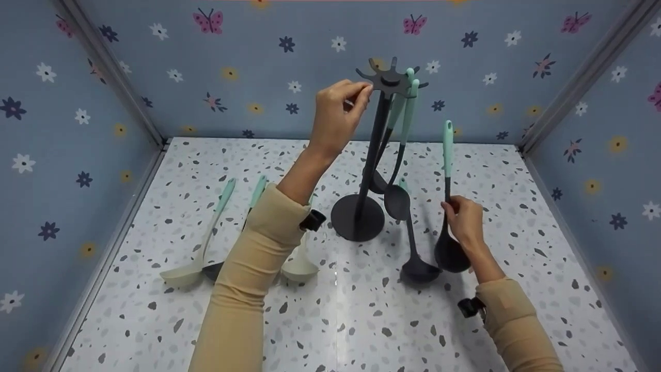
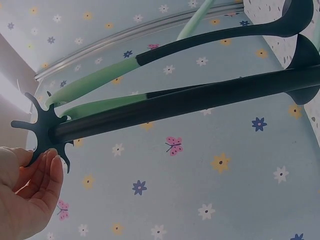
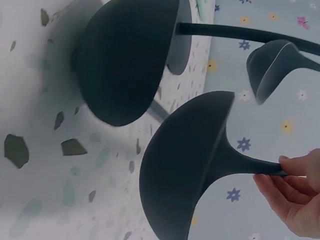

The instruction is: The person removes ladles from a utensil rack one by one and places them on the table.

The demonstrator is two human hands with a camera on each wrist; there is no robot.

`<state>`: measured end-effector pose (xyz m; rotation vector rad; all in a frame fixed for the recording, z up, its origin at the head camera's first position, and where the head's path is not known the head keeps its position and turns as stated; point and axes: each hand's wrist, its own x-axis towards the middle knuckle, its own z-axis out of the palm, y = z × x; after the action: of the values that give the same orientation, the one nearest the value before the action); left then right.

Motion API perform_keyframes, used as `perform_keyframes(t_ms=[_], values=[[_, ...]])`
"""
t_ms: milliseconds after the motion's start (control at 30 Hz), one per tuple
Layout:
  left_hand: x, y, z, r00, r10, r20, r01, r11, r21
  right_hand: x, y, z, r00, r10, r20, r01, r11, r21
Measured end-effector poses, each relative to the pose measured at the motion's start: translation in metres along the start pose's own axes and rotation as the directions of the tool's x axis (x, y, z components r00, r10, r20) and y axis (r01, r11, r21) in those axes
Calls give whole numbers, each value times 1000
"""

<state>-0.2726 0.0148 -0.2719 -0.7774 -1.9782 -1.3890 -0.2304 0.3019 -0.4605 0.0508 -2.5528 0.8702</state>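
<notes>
My left hand (image 1: pixel 338 111) pinches one prong of the hooked top (image 1: pixel 391 85) of a black utensil stand, seen closer in the left wrist view, where the fingertips (image 2: pixel 51 159) meet the prong. Two black spoon-like utensils with mint handles hang from the stand's far right side; the nearer one (image 1: pixel 397 201) shows its bowl. To the right of the stand, my right hand (image 1: pixel 467 222) grips a black ladle (image 1: pixel 448 150) by its dark shaft, mint handle upward and bowl low. In the right wrist view the ladle's bowl (image 3: pixel 185 160) appears large, below the fingers and thumb.
The stand's round base (image 1: pixel 358 227) rests on the speckled table (image 1: pixel 361 320). Another black ladle (image 1: pixel 419 271) lies right of it. On the left lie a cream ladle (image 1: pixel 183 274), a dark utensil (image 1: pixel 211 271) partly behind my sleeve, and a cream utensil (image 1: pixel 299 267). Patterned walls enclose the table.
</notes>
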Motion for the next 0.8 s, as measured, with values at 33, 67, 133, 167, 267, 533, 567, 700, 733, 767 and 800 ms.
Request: perform_keyframes(t_ms=[33,67,133,167,267,533,567,700,733,767,800], values=[[0,0,0,1000,-5,1,5,1000,-1,0,3,0,1000,17,13,-17,1000,-15],[0,0,0,1000,-10,3,10,1000,-3,0,6,1,999,27,23,-26,999,-28],[0,0,0,1000,-19,4,19,1000,-4,0,13,2,998,46,40,-44,998,-50],[0,1,0,1000,-22,5,22,1000,-3,0,16,3,997,55,51,-52,997,-58],[1,1,1,1000,-29,3,29,1000,-6,-1,25,6,992,88,91,-80,993,-86],[1,1,0,1000,-5,-3,5,1000,2,-4,42,12,966,178,185,-149,976,-161],[1,1,0,1000,-3,-4,3,1000,6,-4,44,12,962,187,199,-154,974,-169],[0,1,0,1000,1,-8,-1,1000,18,-4,48,15,934,246,259,-197,960,-201],[0,1,0,1000,1,-8,-1,1000,20,-4,49,15,924,268,273,-215,954,-208],[0,1,0,1000,1,-7,-1,1000,21,-4,50,16,914,289,285,-233,948,-215],[0,1,0,1000,1,-6,-1,1000,21,-3,51,17,903,311,298,-250,942,-224]])
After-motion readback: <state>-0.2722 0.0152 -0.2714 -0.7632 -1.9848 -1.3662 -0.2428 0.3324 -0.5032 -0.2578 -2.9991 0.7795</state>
